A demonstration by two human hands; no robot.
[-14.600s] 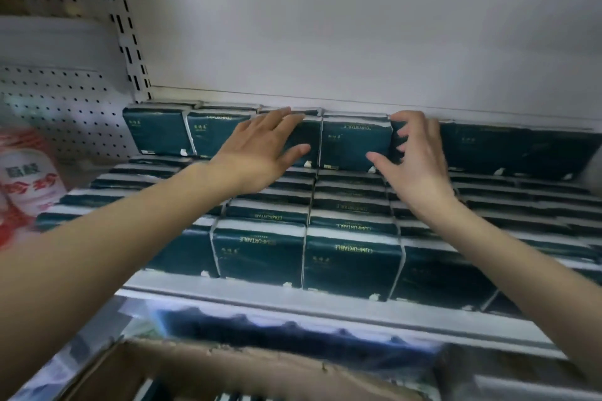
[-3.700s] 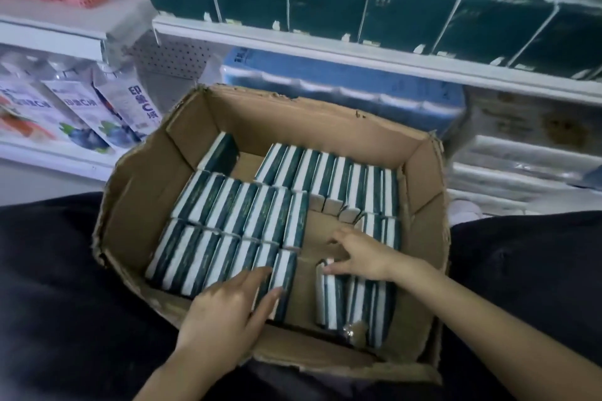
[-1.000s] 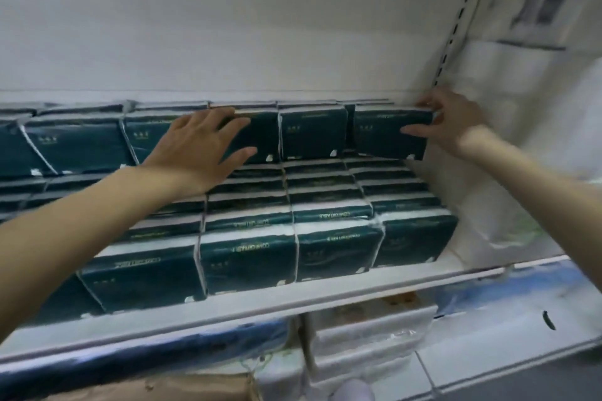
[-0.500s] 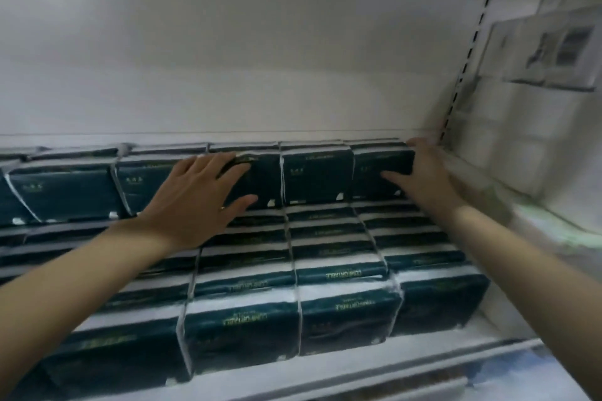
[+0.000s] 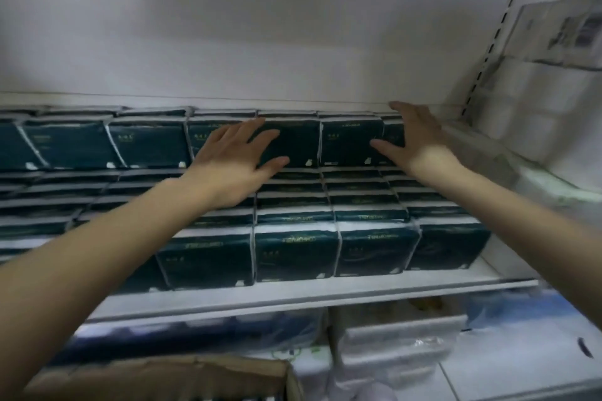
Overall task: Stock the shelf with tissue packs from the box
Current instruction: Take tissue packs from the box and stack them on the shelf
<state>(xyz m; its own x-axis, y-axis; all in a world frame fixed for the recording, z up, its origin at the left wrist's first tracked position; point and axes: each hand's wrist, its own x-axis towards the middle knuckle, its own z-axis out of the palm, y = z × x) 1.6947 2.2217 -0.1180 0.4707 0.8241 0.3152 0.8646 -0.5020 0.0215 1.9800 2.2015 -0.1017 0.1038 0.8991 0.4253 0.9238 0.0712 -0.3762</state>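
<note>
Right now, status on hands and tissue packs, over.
Left hand flat on back-row tissue packs. Right hand pressing the end pack. Shelf rows packed tight; nothing blocking.

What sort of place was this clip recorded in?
Most likely a shop aisle: a white shelf packed with rows of identical dark green tissue packs, a slotted upright at its right end, and a cardboard box below.

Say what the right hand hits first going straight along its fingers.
Probably the white back wall: the right hand lies on the rear tissue pack at the row's end, fingertips past its top edge. Depth unclear.
</note>
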